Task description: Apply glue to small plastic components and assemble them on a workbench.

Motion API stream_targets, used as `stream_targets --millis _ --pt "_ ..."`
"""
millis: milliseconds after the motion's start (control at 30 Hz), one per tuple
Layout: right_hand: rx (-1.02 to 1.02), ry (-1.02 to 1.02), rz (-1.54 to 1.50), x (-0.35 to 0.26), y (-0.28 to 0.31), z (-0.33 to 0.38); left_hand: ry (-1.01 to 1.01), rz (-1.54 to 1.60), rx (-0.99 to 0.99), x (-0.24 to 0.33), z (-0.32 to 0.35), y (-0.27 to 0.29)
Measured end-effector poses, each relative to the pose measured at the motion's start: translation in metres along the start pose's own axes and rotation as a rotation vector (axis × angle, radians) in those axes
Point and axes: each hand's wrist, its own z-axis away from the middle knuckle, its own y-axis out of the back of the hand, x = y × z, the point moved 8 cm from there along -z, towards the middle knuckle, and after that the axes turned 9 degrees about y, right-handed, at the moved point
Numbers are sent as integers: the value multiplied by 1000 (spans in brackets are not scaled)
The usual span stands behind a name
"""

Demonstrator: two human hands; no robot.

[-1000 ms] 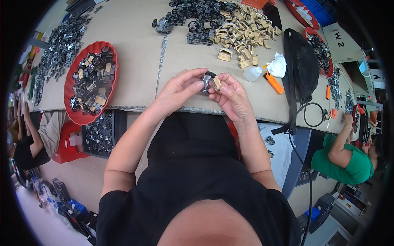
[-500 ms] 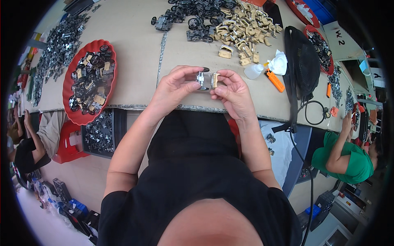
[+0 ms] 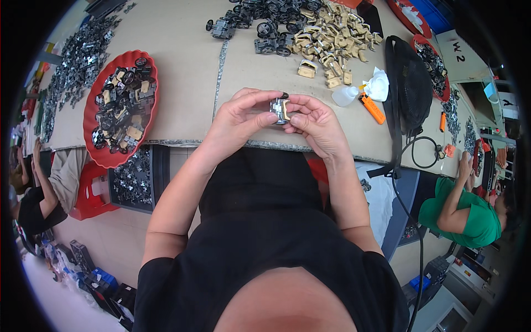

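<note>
Over the table's near edge, my left hand [image 3: 241,115] pinches a small grey wheeled toy chassis [image 3: 276,109] by its sides. From the other side, my right hand [image 3: 317,119] grips a tan plastic piece [image 3: 286,110] between thumb and fingers. The two parts touch, the tan piece lying against the chassis's right side; my fingertips hide much of both. Beyond my hands lie a heap of tan pieces [image 3: 332,41] and a pile of black-wheeled chassis [image 3: 265,27]. One tan piece [image 3: 307,68] sits a little apart in front of its heap.
A scalloped red tray [image 3: 152,105] of mixed parts overhangs the table edge at left. Grey parts [image 3: 83,58] spread behind it. At right are a white bottle [image 3: 345,96], an orange tool [image 3: 373,109], a black bag [image 3: 412,83] and a cable. People work on both sides.
My hands have come together, bringing the tan piece from a small gap away into contact with the chassis. The view has shifted slightly.
</note>
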Motion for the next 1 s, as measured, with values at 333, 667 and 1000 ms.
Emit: stream_targets --millis 333,667,1000 --pt "9 46 16 -1 1 1 68 100 27 0 1 -4" --pt "52 66 128 -2 0 -1 48 -12 62 0 2 0" --pt "61 52 186 -1 -2 -2 90 20 87 -5 3 5"
